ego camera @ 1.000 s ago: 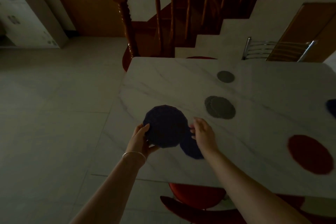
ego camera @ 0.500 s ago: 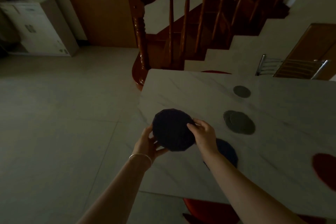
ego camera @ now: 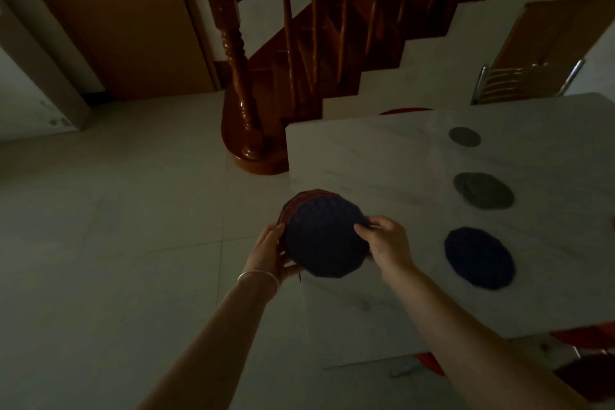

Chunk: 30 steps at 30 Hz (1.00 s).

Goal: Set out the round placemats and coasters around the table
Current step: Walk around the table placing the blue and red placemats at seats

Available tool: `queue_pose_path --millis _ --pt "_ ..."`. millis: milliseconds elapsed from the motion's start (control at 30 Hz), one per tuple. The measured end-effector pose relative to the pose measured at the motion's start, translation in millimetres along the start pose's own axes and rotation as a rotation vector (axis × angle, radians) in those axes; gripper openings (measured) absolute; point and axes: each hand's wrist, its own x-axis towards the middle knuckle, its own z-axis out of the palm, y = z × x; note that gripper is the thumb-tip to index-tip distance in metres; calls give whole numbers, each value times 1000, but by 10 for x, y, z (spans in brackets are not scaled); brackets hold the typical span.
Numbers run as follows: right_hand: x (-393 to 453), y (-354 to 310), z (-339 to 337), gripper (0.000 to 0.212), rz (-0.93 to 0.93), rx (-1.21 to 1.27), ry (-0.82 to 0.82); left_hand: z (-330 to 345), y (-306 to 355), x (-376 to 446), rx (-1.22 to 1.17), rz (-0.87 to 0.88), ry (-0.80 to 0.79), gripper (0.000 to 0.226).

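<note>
Holding stacked mats: left hand [ego camera: 269, 251] grip underneath, right hand [ego camera: 386, 243] pinching blue knitted placemat [ego camera: 324, 238] (red edge behind).

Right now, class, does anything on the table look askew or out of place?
Yes: the two grey mats mid-table lie overlapped, one half under the other, rather than spread out. The blue mat and small grey coaster lie flat and apart. The dim picture shows nothing spilled or damaged.
</note>
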Motion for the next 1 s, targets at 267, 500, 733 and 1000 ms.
queue_pose_path --millis 267,500,733,1000 --pt "357 -74 224 11 220 372 167 -486 610 551 -95 -6 38 12" --pt "942 106 578 20 290 467 353 -464 1118 1194 -18 12 -30 12" --pt "1102 253 800 19 376 497 473 -209 1405 1654 113 -49 -79 10" --pt "1015 329 977 15 363 575 573 84 1469 2005 193 -167 -190 8"
